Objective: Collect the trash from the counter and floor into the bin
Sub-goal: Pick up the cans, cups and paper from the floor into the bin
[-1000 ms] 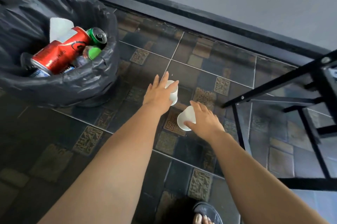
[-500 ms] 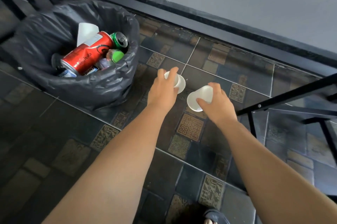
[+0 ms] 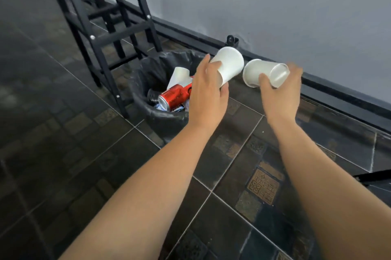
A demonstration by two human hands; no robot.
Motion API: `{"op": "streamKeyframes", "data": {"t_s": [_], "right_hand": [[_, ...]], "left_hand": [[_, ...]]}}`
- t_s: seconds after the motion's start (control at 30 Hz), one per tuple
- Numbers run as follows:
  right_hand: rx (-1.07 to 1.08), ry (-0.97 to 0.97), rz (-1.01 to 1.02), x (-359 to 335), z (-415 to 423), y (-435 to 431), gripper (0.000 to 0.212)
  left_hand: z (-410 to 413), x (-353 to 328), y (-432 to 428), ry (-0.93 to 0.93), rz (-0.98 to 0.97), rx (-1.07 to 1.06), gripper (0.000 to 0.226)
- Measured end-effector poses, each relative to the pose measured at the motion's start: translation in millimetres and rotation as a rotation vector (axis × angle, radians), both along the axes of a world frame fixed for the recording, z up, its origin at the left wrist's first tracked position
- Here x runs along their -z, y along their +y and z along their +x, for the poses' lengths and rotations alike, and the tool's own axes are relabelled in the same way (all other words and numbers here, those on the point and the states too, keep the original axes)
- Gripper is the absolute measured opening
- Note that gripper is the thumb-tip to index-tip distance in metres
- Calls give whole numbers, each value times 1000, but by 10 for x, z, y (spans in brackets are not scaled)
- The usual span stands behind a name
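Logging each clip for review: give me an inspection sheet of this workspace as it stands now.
Surface: dark tiled floor, no loose trash seen on it.
Job's things: bin with black liner, holding a red can and white paper; two white cups, both held.
Clutter: nothing seen.
Grips: left hand holds left cup by the bin's rim; right hand holds right cup sideways, beside the bin.
Cables: nothing seen.
Surroundings: black metal frame, grey wall, dark skirting.

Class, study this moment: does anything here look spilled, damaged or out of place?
Nothing stands out. The left hand and right hand each hold a white cup near the bin, whose liner already holds a red can. No spill shows on the floor tiles.
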State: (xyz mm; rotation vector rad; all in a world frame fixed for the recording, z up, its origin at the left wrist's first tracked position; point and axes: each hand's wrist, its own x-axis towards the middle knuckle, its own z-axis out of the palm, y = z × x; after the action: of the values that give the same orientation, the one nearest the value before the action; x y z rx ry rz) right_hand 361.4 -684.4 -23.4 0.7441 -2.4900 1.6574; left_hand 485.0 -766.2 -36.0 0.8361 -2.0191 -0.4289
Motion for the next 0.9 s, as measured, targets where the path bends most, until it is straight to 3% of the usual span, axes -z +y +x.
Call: {"op": "streamKeyframes", "data": {"t_s": [0.17,0.3,0.47,0.57,0.67,0.8,0.9], "right_hand": [[-163,1,-40,-153,348,-507,55],[-283,-3,53,-32,605,-795,53],[-279,11,236,234,708,-1001,51],[-230,136,272,302,708,-1108,49],[-189,249,388,359,678,-1158,48],[-171,235,505,478,621,-1207,56],[-196,259,518,525,587,-1229,54]], "left_hand": [[598,-44,-502,-48,105,-245,58],[953,94,-845,-133,111,-337,53],[1064,337,-1131,-350,89,-348,56],[1017,363,-1227,-415,169,-308,53],[978,368,-1304,-645,144,-266,51],[985,388,-1381,-903,164,-253,59],[975,385,-1386,-895,158,-251,59]]}}
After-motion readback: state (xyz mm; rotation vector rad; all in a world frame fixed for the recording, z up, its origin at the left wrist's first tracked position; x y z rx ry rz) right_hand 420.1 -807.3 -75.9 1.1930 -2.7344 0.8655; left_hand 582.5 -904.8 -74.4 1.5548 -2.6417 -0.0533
